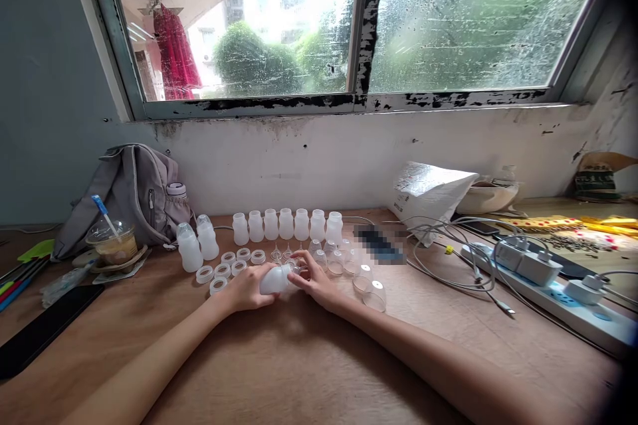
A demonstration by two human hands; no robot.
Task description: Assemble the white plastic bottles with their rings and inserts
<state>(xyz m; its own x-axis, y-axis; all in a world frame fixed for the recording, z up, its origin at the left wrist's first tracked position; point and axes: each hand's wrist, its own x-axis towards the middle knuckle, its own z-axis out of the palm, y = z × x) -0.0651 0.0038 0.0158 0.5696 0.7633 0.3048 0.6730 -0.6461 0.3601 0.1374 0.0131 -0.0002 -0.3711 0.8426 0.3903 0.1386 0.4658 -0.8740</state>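
My left hand [249, 289] is wrapped round a frosted white baby bottle [272, 281], which lies tilted on its side above the table. At its neck end, the fingers of my right hand [315, 281] close round a clear part, partly hidden by the fingers. White collar rings [222, 270] lie in rows left of the hands. Just behind the bottle stand clear teats [276, 254]. Transparent dome caps [362, 282] are spread to the right of my right hand. Several open bottles [286, 224] stand in a row at the back, and two capped bottles [190, 249] stand at the left.
On the left are a grey backpack [134, 192], an iced drink cup [113, 242] and a black phone-like slab [44, 325]. To the right lie a power strip [558, 292], tangled cables [448, 272] and a white bag [428, 192]. A window is above the table.
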